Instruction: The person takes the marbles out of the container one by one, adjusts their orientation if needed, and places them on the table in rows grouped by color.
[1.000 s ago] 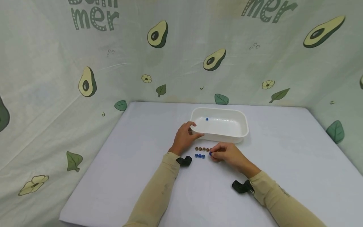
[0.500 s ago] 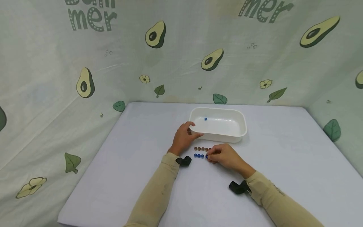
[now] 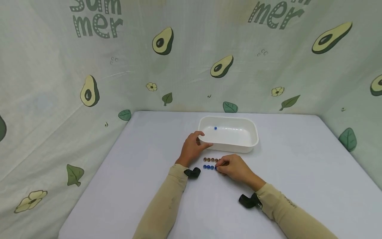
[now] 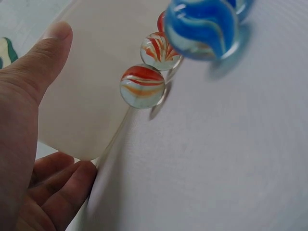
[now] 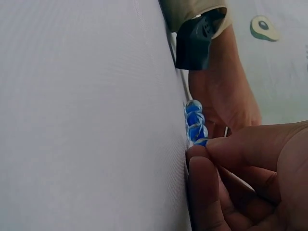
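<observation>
My right hand (image 3: 234, 168) pinches a blue marble (image 5: 201, 142) between thumb and fingers, low at the right end of a row of blue marbles (image 3: 208, 167). Behind that row runs one of red-orange swirled marbles (image 3: 208, 159), its right end hidden by the right hand. My left hand (image 3: 191, 149) grips the near left corner of a white tray (image 3: 232, 148), thumb along the front wall and fingers round the left side. Inside the tray lies a single blue marble (image 3: 215, 128). Up close, the left wrist view shows a clear marble (image 4: 142, 86) with red and orange swirls.
The tray stands towards the back of a table (image 3: 143, 159) covered in white cloth. Behind it hangs a pale curtain (image 3: 185, 66) printed with avocados and leaves. Each wrist wears a black camera mount, the right mount (image 3: 250, 201) sitting just above the table.
My right hand has brought the pinched blue marble left and down to the end of the blue row. The left hand stays on the tray. The head view has shifted slightly.
</observation>
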Demonstrator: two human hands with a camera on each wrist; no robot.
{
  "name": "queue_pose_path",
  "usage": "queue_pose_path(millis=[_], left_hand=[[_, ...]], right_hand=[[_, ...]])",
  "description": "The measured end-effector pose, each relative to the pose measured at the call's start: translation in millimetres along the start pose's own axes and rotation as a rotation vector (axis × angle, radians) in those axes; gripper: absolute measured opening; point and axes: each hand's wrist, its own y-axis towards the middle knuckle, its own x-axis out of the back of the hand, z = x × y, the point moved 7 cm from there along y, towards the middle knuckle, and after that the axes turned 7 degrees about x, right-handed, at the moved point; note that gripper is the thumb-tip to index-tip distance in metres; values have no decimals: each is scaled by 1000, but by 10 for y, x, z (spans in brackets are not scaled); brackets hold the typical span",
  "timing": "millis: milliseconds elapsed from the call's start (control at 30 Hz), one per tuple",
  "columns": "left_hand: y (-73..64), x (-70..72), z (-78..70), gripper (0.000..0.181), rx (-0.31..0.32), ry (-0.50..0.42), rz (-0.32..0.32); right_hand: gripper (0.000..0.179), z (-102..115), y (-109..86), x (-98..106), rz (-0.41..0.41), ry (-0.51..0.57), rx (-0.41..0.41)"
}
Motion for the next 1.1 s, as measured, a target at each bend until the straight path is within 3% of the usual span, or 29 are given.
queue_pose_path(millis=[367, 633, 1100], left_hand=[[-43, -54, 48, 56, -10, -5, 7], [-34, -18, 26, 54, -30, -1, -16], [-8, -4, -1, 56, -32, 4, 2]], right_hand=[[4, -4, -58, -37, -24, -71, 16], [4, 67, -43, -8, -59, -116, 52], [2, 35, -24, 21, -89, -141, 36]])
